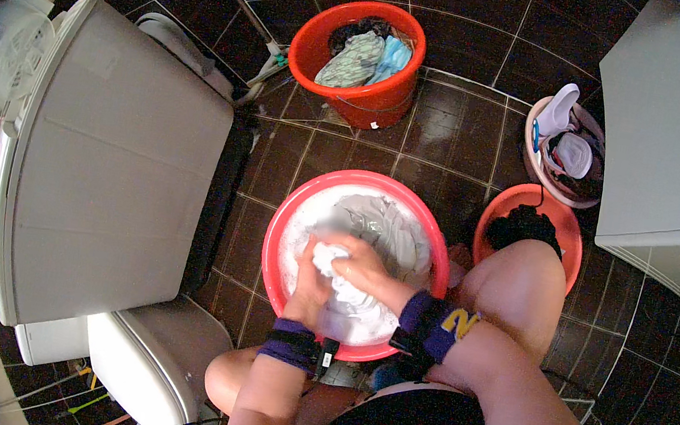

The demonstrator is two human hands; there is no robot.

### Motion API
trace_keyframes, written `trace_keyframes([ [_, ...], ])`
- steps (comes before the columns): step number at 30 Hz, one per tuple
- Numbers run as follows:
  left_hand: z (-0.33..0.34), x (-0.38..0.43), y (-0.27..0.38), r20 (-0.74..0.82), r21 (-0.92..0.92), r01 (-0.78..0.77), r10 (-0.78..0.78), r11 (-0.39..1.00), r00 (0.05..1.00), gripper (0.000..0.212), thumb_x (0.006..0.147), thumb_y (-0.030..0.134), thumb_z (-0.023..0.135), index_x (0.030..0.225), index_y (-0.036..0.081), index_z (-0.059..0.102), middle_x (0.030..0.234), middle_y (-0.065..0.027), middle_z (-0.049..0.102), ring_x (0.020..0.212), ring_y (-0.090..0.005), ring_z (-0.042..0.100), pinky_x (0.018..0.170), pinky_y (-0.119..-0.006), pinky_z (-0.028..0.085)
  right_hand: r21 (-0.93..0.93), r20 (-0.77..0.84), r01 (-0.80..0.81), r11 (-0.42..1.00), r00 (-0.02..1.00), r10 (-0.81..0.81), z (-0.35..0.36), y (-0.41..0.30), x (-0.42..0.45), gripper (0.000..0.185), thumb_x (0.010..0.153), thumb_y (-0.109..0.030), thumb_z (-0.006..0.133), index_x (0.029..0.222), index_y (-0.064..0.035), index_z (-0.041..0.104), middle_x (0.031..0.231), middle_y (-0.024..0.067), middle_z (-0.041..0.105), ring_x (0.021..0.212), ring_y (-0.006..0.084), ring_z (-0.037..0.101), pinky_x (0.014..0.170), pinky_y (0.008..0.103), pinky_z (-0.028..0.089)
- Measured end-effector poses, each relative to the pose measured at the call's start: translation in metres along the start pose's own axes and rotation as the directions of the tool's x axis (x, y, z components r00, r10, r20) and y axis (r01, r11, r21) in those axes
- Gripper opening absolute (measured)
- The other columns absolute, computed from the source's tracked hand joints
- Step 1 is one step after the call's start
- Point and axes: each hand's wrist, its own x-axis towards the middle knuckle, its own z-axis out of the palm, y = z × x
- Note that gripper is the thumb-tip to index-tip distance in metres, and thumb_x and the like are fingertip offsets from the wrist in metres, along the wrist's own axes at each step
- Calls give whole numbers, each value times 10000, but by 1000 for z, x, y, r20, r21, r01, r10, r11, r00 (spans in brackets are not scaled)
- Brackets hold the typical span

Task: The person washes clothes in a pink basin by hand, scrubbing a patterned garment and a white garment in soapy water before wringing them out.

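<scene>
Below me stands a red-pink plastic basin (281,217) holding soapy water with foam and a light grey-white cloth (405,239). Both hands are over the middle of the basin. My left hand (311,274) grips a bunched white part of the cloth (327,259) from the near left side. Opposite it, my right hand (362,263) closes on the same bunch, its fingers pointing left. Some fingertips are blurred. More white cloth hangs or lies under the hands in the suds. Dark blue bands circle both wrists.
A red bucket (370,101) with clothes stands beyond the basin. At right are an orange basin (574,247) with dark cloth and a pink tub (530,142) with slippers. A white appliance (115,172) and a toilet (138,373) stand at left; a white cabinet (672,150) is at right.
</scene>
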Motion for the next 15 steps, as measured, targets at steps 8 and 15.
trace_keyframes([
  [8,47,-48,28,146,-104,116,-100,988,984,350,886,365,535,1028,50,593,837,-109,640,740,-244,623,657,-362,524,-266,151,370,890,928,-340,7,-55,-42,311,715,-270,665,994,-147,600,983,144,574,893,360,583,775,439,476],
  [15,42,-44,12,142,-123,-34,52,992,988,458,946,394,388,1139,2,527,1030,-145,617,946,-264,599,816,-400,495,-529,-20,198,825,969,-245,6,-39,-22,267,796,-398,565,915,-172,642,906,112,617,777,362,609,670,474,496],
])
